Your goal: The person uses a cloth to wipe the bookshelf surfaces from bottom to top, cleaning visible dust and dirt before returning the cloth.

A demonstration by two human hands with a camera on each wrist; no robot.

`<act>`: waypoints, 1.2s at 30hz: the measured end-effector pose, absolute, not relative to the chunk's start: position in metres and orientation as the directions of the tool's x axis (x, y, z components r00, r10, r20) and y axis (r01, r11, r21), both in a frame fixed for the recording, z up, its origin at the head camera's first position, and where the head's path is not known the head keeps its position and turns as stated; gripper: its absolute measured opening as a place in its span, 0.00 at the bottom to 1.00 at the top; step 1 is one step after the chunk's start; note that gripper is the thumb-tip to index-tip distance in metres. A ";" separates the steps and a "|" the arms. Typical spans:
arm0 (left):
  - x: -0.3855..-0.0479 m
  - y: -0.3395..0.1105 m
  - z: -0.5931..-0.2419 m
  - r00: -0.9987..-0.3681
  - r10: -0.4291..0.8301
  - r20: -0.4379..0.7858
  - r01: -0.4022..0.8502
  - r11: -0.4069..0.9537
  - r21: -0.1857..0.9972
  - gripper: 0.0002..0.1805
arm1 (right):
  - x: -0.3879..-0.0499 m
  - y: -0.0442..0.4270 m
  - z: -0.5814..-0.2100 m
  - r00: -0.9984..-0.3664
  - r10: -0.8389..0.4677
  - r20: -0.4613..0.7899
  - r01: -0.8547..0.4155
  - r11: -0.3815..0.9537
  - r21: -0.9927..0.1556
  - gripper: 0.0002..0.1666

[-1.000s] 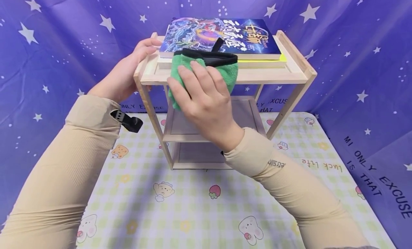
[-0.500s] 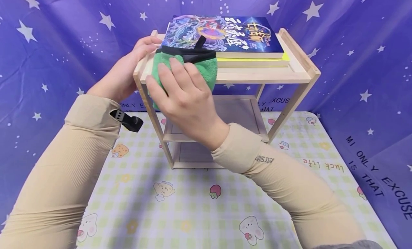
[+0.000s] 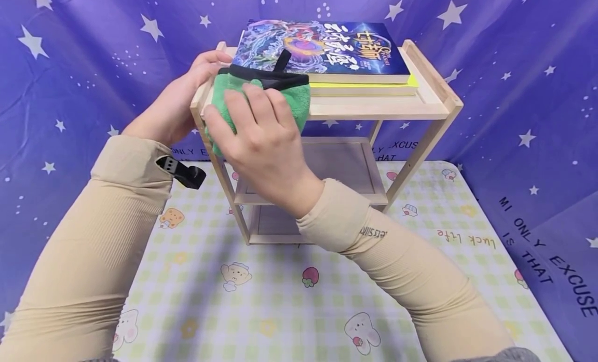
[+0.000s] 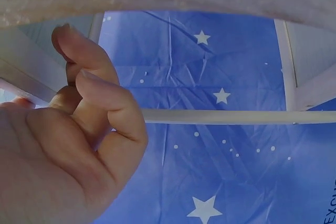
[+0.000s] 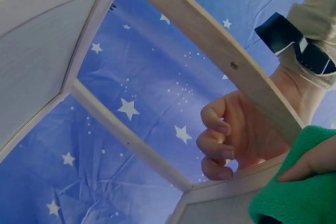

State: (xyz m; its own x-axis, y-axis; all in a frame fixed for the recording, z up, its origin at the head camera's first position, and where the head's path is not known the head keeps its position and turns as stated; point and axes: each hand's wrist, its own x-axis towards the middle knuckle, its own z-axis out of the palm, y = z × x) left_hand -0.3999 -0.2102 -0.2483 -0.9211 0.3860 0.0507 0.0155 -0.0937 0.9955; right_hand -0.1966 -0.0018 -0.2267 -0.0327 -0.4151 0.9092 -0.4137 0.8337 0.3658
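Observation:
A light wooden three-tier shelf (image 3: 378,110) stands on the table. My left hand (image 3: 170,105) grips the left end of its top board; in the right wrist view the fingers (image 5: 218,148) of that hand curl underneath. A green cloth (image 3: 299,99) with black trim and a loop covers the left part of the board's front edge. My right hand (image 3: 266,146) holds this cloth, fingers over the front and thumb (image 5: 315,161) below it in the right wrist view. Directly behind the cloth, a blue illustrated book (image 3: 345,50) lies on a yellow-edged book (image 3: 364,91).
Two lower tiers, the middle panel (image 3: 336,164) among them, sit beneath the top board. A checked tablecloth (image 3: 275,305) with cartoon prints covers the table. Purple star-patterned curtains (image 3: 509,102) enclose the back and sides.
My right hand has slid the green cloth leftward along the top board's front edge to near its left corner. The left hand keeps its hold, and the books have not moved.

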 end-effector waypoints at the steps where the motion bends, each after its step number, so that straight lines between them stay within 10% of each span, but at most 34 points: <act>1: -0.356 -0.197 -0.231 -0.925 0.377 0.041 0.034 -0.024 0.999 0.15 | -0.196 -0.001 -0.226 -0.037 -0.416 0.908 -0.414 0.834 0.365 0.08; 7: -0.259 -0.164 -0.183 -0.947 0.322 -0.006 0.029 0.103 0.994 0.11 | -0.194 0.007 -0.225 -0.058 -0.425 0.903 -0.415 0.833 0.365 0.09; 36: -0.261 -0.164 -0.182 -0.953 0.298 -0.053 0.014 0.217 0.976 0.12 | -0.186 0.048 -0.225 -0.146 -0.428 0.892 -0.392 0.853 0.345 0.10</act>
State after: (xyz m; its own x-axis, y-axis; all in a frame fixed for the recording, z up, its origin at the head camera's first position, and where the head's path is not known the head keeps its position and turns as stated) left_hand -0.2610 -0.1636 -0.1816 -0.9530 0.2983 -0.0526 0.0141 0.2172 0.9760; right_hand -0.1859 0.0481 -0.2246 -0.1463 -0.4284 0.8916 -0.3924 0.8525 0.3453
